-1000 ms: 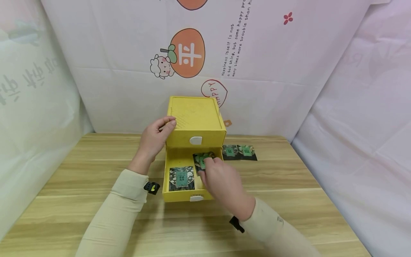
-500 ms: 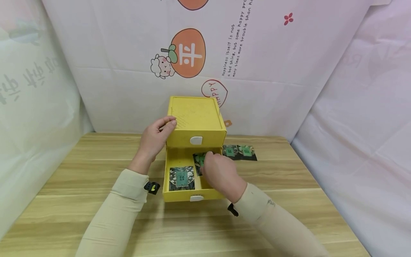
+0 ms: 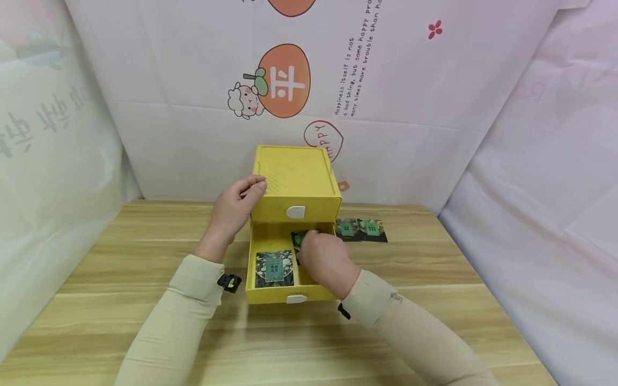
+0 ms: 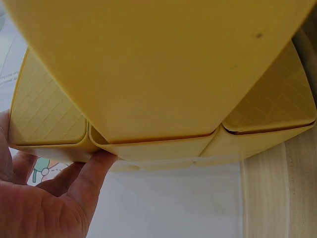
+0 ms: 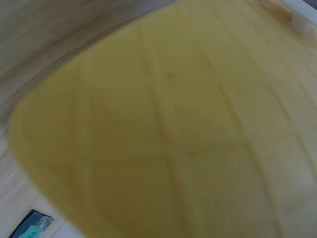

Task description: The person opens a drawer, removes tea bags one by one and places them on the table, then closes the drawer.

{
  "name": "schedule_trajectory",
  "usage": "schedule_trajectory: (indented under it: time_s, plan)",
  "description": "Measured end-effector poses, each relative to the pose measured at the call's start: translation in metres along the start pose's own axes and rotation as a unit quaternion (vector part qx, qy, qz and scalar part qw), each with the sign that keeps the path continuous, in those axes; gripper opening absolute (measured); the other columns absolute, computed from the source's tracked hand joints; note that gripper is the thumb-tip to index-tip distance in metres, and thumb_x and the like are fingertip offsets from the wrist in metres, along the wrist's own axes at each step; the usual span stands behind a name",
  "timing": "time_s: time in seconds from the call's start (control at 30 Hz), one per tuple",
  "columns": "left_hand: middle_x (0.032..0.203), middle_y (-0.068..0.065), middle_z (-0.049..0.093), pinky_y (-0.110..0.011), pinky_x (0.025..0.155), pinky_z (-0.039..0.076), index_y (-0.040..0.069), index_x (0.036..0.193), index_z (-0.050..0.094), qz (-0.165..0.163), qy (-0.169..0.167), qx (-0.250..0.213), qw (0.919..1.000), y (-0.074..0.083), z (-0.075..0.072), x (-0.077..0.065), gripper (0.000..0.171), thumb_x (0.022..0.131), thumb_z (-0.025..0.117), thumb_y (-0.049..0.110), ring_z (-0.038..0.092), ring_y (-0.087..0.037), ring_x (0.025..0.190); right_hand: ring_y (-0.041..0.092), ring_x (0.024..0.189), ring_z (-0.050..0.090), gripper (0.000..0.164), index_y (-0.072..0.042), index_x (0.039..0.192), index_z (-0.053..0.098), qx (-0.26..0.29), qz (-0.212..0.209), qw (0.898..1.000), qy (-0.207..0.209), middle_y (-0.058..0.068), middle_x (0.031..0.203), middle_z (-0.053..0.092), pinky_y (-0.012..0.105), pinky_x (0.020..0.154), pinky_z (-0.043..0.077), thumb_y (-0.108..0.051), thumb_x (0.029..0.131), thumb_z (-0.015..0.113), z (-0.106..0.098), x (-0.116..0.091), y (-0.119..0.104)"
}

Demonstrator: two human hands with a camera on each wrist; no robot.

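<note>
A yellow two-drawer storage box [image 3: 295, 170] stands on the table with its lower drawer [image 3: 270, 294] pulled out. My left hand [image 3: 233, 208] grips the box's upper left edge, its fingertips on the top. In the left wrist view the left hand [image 4: 59, 196] touches the yellow edge. A dark, flower-patterned packet [image 3: 274, 268] with a green label lies in the drawer's front left. Another dark packet [image 3: 297, 242] lies to its right, mostly covered by my right hand [image 3: 329, 262]. That hand's fingers are bent down into the drawer, their tips hidden.
Two joined dark packets with green labels [image 3: 360, 229] lie on the wooden table [image 3: 425, 300] right of the box. The closed upper drawer has a white handle [image 3: 295, 212]. A printed white cloth [image 3: 396, 107] hangs behind and at both sides.
My right hand has moved slightly left and covers more of the right packet, which stays in about the same place. The left hand and the box have not visibly moved.
</note>
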State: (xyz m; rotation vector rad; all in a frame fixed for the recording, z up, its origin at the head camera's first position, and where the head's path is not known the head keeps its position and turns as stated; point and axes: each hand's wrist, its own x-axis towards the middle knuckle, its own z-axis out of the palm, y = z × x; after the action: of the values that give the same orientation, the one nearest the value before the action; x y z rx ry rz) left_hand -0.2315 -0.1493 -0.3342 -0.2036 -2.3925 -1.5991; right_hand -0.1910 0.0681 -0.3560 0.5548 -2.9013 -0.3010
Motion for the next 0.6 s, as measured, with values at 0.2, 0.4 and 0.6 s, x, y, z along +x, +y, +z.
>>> schedule_trajectory:
  time_s: [0.2,0.4,0.6]
  plan:
    - [0.150,-0.001,0.059,-0.055,0.109,0.049,0.026,0.144,0.063,-0.003,-0.001,-0.002,1.0000,0.0011,0.0002,-0.0001,0.057,0.102,0.054,0.063,0.056,-0.027,0.138,0.018,0.042,0.047,0.047,-0.008,0.077,0.059,-0.028,-0.014,0.999,-0.018,0.001,0.051,0.041,0.034,0.041,0.049,-0.046,0.104,0.061,0.0020,0.0012,-0.0020]
    - [0.150,-0.001,0.060,-0.055,0.110,0.048,0.026,0.144,0.064,-0.004,0.000,-0.003,1.0000,0.0012,0.0003,0.0002,0.055,0.103,0.055,0.062,0.056,-0.027,0.138,0.019,0.044,0.050,0.046,-0.008,0.082,0.061,-0.018,0.003,0.999,-0.051,0.003,0.053,0.045,0.036,0.044,0.050,-0.048,0.104,0.060,0.0026,0.0040,-0.0043]
    - [0.150,-0.001,0.059,-0.055,0.110,0.048,0.026,0.143,0.064,-0.004,0.001,-0.004,1.0000,-0.0002,0.0004,0.0002,0.055,0.102,0.055,0.062,0.056,-0.027,0.138,0.021,0.045,0.054,0.047,-0.002,0.098,0.070,-0.008,-0.006,0.999,-0.049,0.004,0.054,0.048,0.038,0.045,0.053,-0.048,0.103,0.063,0.0036,0.0029,-0.0035]
